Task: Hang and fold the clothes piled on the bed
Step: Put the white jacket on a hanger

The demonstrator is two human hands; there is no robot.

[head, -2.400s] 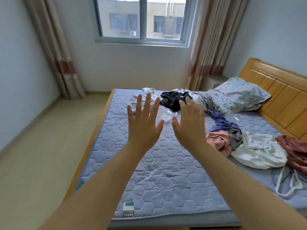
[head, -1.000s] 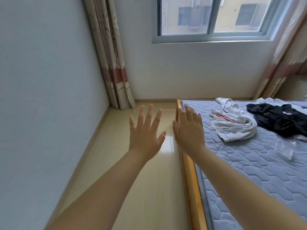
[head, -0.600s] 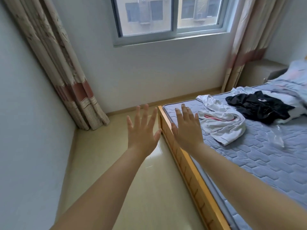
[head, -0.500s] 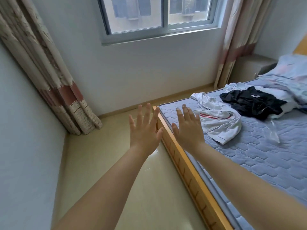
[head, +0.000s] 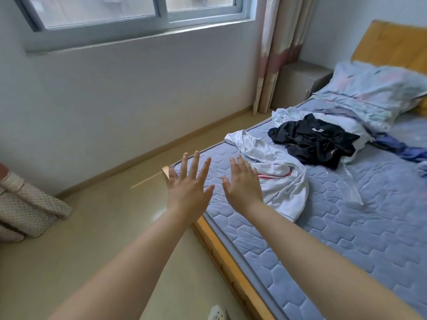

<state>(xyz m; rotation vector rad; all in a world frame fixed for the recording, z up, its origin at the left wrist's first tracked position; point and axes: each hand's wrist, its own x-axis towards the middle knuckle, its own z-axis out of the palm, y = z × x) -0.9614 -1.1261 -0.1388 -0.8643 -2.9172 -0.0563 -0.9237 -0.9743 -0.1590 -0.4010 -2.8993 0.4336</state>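
A crumpled white garment with a red stripe (head: 279,181) lies near the bed's foot corner. Behind it sits a black garment (head: 312,142) on a heap of pale clothes, and a blue garment (head: 399,147) trails to the right. My left hand (head: 188,190) is stretched out flat over the bed corner, fingers spread, holding nothing. My right hand (head: 242,183) is also flat and empty, raised in front of the white garment's near edge.
The blue quilted mattress (head: 346,239) rests in a wooden bed frame (head: 221,248). A pillow (head: 379,88) lies by the headboard. A bedside cabinet (head: 298,82) stands in the corner. Curtains (head: 30,204) pool on the floor at left. A white power strip (head: 217,314) lies on the floor.
The view has swung back right and down toward the bed. Both hands stay raised, flat and empty, now over the bed's foot corner instead of the floor.
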